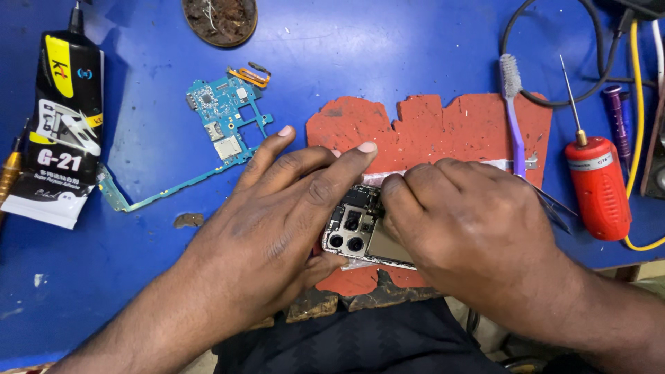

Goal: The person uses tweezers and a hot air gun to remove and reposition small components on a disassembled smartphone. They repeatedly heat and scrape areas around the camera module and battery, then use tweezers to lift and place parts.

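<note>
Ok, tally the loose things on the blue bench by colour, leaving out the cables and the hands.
Red: 2, worn mat and handheld tool
Blue: 1, circuit board
Purple: 2, toothbrush and pen-like tool
Black: 1, glue tube
Silver: 1, opened phone
Brown: 1, round dish
Total: 8

Your bench: a blue worktop (388, 48) under even light.
You see its near edge chipped and worn, with scuffs and pale specks scattered across the paint.
</note>
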